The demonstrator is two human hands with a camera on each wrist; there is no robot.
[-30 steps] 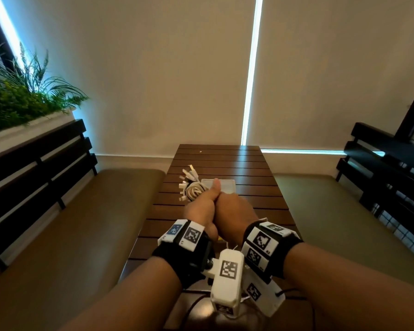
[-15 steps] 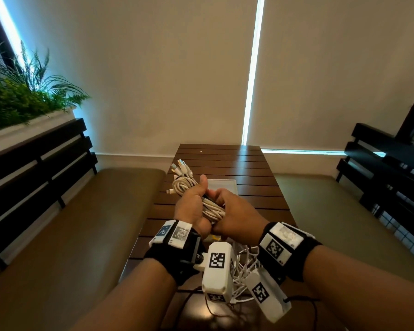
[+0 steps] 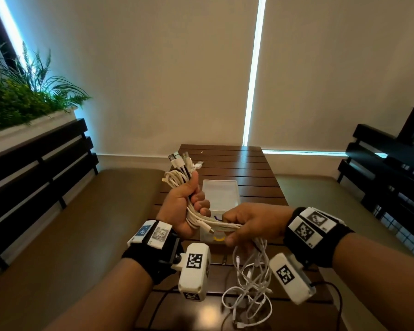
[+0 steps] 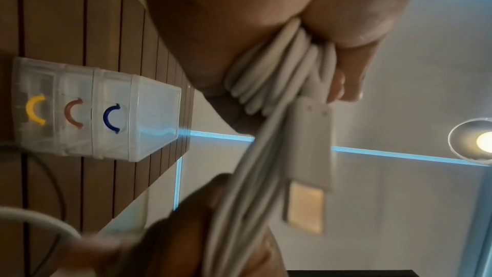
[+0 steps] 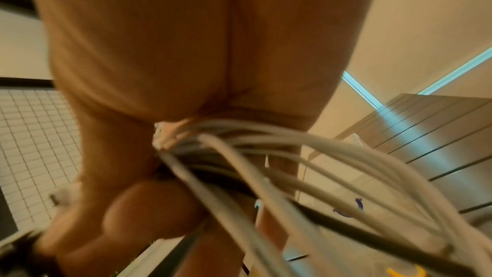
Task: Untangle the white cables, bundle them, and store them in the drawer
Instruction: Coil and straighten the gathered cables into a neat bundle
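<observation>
- Far to my left, green plants [image 3: 22, 96] grow in a white planter above a dark slatted bench back [image 3: 34, 158], and a brown seat cushion [image 3: 81, 223] runs beside the table.
- My left hand [image 3: 181, 209] is raised above the wooden table [image 3: 237, 163], fist wrapped tight around a gathered section of the white cables [image 3: 201, 219].
- Several plug ends [image 3: 182, 160] stick up out of the top of that fist, fanned out and pointing away from me.
- In the left wrist view the cords [image 4: 269, 79] lie side by side, pressed between my palm and curled fingers [image 4: 351, 66], with one flat white plug [image 4: 311, 144] hanging just below them.
- Between my hands the cords run taut, and one small connector pokes out of this stretch.
- Behind that stretch sits a small clear plastic drawer unit [image 3: 220, 191] on the table; it has three drawers with a blue handle [image 4: 110, 118], a brown one and a yellow one, all looking closed.
- My right hand [image 3: 251, 223] pinches the same cords, fingers curled around them.
- Below my right hand the rest of the cords hang in a loose tangle [image 3: 251, 287], the lowest loops lying on the near part of the table.
- On my far right stands another dark slatted bench [image 3: 380, 168].
</observation>
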